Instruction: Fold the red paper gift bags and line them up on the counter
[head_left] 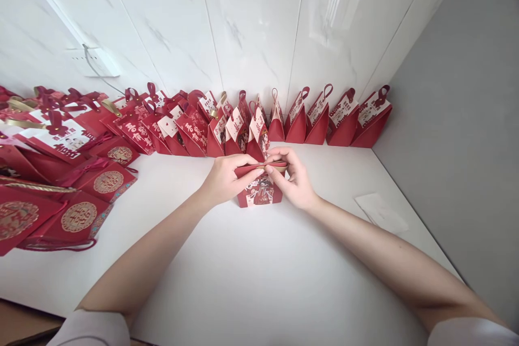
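A small red gift box [260, 194] with printed figures on its front stands upright on the white table, between my hands. My left hand [231, 175] pinches the left part of its top edge, thumb in front and fingers behind. On the right part of the same edge, my right hand [292, 177] closes with its thumb in front and fingers arched over the back. Both thumbs nearly meet at the middle of the top. A tan strip shows along that edge; whether it is a ribbon or the box's inside I cannot tell.
Several red gift boxes [295, 128] with ribbon loops line the tiled wall [251, 21]. More red boxes [107, 181] crowd the left side. A white paper [380, 212] lies at the right of the white table [243, 275]. A socket [95, 62] with a cable is on the wall.
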The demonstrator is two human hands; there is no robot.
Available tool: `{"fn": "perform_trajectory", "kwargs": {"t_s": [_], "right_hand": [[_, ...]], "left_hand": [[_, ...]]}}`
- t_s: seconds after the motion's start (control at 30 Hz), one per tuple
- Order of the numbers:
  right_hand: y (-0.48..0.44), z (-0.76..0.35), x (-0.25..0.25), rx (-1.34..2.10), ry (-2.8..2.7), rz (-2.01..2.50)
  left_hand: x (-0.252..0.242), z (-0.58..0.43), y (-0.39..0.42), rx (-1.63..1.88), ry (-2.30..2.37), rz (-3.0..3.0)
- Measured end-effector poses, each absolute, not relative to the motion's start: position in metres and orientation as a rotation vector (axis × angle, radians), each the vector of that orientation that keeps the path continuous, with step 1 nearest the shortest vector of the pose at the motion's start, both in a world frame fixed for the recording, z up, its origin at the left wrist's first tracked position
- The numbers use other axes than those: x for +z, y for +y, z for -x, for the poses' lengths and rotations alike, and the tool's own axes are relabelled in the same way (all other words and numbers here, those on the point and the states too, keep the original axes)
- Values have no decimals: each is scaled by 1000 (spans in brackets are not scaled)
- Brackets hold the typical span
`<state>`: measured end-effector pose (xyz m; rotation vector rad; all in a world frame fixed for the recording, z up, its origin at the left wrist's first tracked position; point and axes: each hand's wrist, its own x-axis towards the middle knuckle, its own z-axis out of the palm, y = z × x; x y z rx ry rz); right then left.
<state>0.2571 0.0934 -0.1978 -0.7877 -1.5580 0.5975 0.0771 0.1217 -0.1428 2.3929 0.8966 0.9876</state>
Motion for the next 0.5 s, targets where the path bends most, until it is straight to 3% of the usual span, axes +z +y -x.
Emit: {"fn": "perform_trajectory", "kwargs": {"t_s": [0.5], "right_hand": [[95, -253, -205, 761, -1448, 820]], "left_hand": [[-154, -70, 125, 1035, 761, -2560]]}}
